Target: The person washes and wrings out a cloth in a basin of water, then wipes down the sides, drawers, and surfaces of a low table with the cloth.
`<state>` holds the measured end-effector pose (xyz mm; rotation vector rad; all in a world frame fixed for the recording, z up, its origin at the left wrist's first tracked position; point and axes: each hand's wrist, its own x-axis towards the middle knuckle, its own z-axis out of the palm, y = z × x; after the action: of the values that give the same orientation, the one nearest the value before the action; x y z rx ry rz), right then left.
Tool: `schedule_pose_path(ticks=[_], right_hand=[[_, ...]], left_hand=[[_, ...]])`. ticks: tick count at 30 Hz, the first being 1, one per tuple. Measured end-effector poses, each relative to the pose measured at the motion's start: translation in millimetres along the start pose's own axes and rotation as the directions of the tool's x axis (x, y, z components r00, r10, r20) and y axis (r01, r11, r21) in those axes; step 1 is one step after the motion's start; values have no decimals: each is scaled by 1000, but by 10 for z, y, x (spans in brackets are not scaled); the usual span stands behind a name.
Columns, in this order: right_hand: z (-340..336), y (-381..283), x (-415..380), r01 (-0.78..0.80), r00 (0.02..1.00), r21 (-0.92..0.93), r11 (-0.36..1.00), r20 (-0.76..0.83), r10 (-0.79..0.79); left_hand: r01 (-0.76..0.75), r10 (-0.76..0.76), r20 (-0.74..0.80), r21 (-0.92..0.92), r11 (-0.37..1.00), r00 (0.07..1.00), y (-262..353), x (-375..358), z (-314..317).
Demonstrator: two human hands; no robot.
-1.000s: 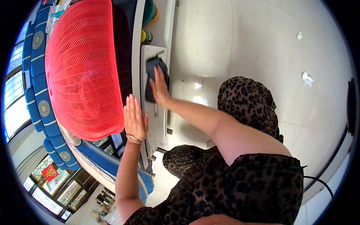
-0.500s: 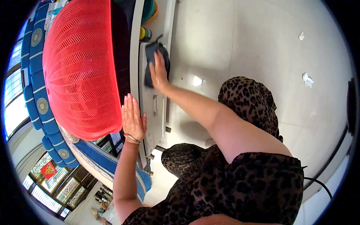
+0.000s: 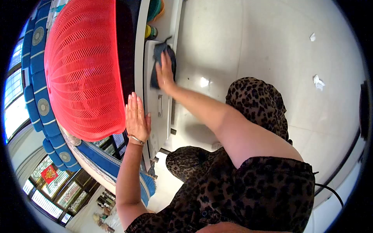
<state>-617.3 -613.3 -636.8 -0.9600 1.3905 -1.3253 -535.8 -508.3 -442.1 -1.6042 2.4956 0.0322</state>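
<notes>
My right hand [image 3: 165,73] presses a dark blue-grey cloth [image 3: 158,79] against the white drawer front [image 3: 153,101], its fingers stretched over the fabric. A thin loop sticks out from the cloth's top end. Below the cloth, the drawer front carries a slim handle [image 3: 160,106]. My left hand [image 3: 137,120] lies flat on the edge of the dark tabletop [image 3: 127,50], fingers straight and together, thumb apart, holding nothing. Its fingertips are close to the rim of a large red mesh food cover [image 3: 83,73].
An open shelf beside the drawer holds a yellow-topped jar [image 3: 150,32] and a teal basket [image 3: 154,9]. White crumpled tissues [image 3: 318,82] lie on the pale tiled floor [image 3: 210,35]. A blue patterned sofa [image 3: 39,70] stands beyond the table. A black cable [image 3: 334,191] runs at the lower right.
My right hand and the cloth have shifted only slightly on the drawer front. My left hand stays flat on the table edge. The whole view has moved a little.
</notes>
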Motion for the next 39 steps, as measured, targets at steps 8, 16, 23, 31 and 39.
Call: schedule_pose_path(ticks=[8,16,23,31,39], right_hand=[[19,93,-115,-31,998,-74,997,-65,26],[-106,-251,213,11,988,-75,997,-152,-22],[-218,-499,210,70,993,-83,994,-90,-77],[-282,-532,128,16,1000,-185,983,-21,-20],[-29,287,417,-289,950,-116,950,-155,270]], left_hand=[[-7,7,-15,-9,1000,1000,7,-2,8],[0,0,5,-3,1000,1000,16,-6,-18],[17,-16,23,-36,999,1000,34,12,-44],[-7,7,11,-20,1000,1000,24,26,-37],[-21,21,-3,-23,1000,1000,14,3,-42]])
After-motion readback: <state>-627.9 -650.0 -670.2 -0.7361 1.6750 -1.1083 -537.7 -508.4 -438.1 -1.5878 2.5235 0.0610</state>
